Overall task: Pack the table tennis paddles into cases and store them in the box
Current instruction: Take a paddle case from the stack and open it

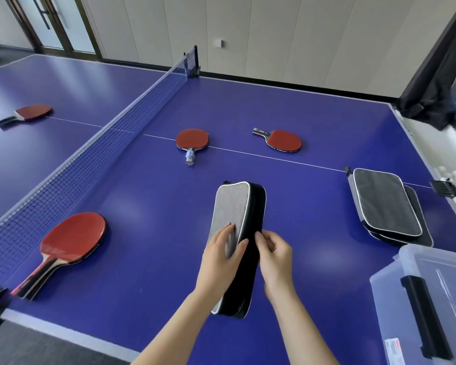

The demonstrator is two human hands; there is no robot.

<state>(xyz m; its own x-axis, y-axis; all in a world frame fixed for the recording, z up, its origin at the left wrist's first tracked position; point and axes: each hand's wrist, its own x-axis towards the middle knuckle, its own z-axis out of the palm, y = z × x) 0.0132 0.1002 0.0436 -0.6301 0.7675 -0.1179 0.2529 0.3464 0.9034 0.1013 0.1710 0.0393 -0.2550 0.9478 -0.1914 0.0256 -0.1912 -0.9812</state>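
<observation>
**Bench** (148, 196): blue table tennis surface with a white centre line. A net (95, 151) crosses it at the left.

**Storage box** (395, 259): translucent plastic with a black latch, at the near right corner. Its contents cannot be told.

**Stacked cases** (385, 201): two, lying flat just beyond the box, with black faces and white piping.

**Zip case** (234, 204): held on edge above the bench at mid-front, between both hands, well apart from the box.
- Risk: it is held only at its near end, so a sharp tug on the zip could twist it out of the hold. If a paddle is inside, it could slide out of an opened side.
- Look: grey fabric face, black side band, white piping, rounded corners. Whether it is loaded does not show.

**Paddles**: four, uncased, red side up.
- Near paddle (74, 238), beside the net.
- Centre paddle (192, 139), on the line, with a taped handle.
- Right paddle (284, 140).
- Far paddle (33, 111), across the net. Likely a long reach, and easy to overlook.

**Left hand** (219, 256): grip clamped on the zip case, with the fingers over the grey face.

**Right hand** (277, 259): grip pinched together at the black band, probably on the zip pull, which is hidden.
</observation>
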